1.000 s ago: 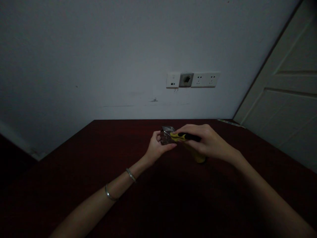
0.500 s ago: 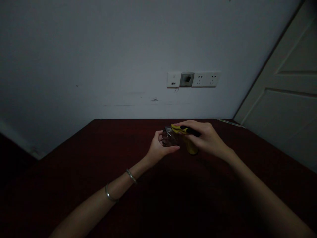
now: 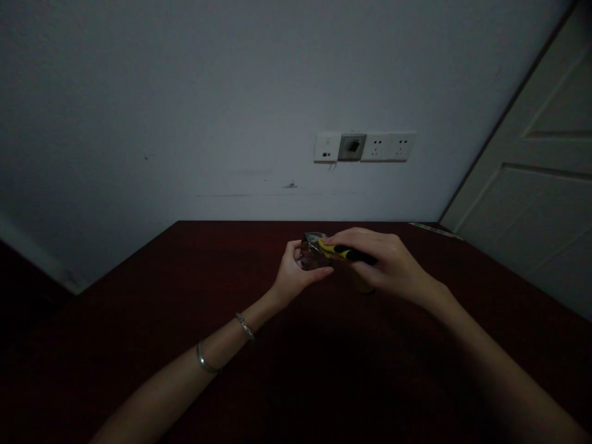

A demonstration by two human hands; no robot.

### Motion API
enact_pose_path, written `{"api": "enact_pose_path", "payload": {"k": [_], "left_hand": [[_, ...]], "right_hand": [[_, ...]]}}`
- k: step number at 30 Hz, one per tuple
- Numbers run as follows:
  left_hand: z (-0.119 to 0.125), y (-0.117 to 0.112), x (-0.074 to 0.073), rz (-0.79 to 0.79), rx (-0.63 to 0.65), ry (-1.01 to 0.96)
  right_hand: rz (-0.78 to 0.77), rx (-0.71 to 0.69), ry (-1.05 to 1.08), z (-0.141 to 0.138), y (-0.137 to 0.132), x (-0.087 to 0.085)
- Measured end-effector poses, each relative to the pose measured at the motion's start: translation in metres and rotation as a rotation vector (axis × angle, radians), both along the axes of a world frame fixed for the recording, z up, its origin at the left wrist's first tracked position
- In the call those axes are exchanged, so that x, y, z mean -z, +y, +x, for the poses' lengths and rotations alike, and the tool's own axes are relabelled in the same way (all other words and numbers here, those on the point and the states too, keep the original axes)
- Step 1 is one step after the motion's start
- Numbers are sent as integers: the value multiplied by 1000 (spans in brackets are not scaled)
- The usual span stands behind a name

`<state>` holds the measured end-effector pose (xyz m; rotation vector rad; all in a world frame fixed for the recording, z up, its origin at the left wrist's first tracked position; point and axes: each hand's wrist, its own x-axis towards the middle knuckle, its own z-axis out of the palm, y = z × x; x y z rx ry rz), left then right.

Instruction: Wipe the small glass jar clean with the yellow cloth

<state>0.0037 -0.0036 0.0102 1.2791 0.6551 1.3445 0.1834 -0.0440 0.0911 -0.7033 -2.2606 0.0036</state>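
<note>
Over the middle of a dark red table (image 3: 194,290), my left hand (image 3: 292,276) is closed around a small shiny, see-through object (image 3: 311,254); I cannot make out what it is. My right hand (image 3: 387,265) grips a yellow and black tool (image 3: 342,251) whose front end rests against the top of that object. A yellow part of the tool shows below my right palm. Both hands meet just above the tabletop. Two thin bracelets (image 3: 222,348) sit on my left forearm.
A white wall stands behind the table with a row of sockets (image 3: 365,148) above its far edge. A pale door (image 3: 541,185) is at the right. A thin light strip (image 3: 435,229) lies at the table's far right corner. The room is dim.
The tool's tip has shifted a little over the shiny object, up and back, then returned near its first place. My left hand has kept its hold.
</note>
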Motion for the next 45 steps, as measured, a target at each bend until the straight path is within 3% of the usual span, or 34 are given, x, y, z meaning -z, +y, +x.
{"api": "enact_pose_path", "payload": {"k": [10, 17, 21, 38, 45], "left_hand": [[-2, 3, 0, -13, -7, -14], [1, 3, 0, 49, 3, 11], [4, 3, 2, 68, 27, 30], [1, 7, 1, 36, -1, -13], [-1, 6, -1, 64, -1, -3]], "right_hand": [[-119, -40, 4, -1, -7, -7], [22, 56, 133, 1, 0, 1], [78, 75, 73, 0, 8, 6], [-7, -125, -86, -6, -6, -1], [4, -65, 13, -5, -11, -4]]}}
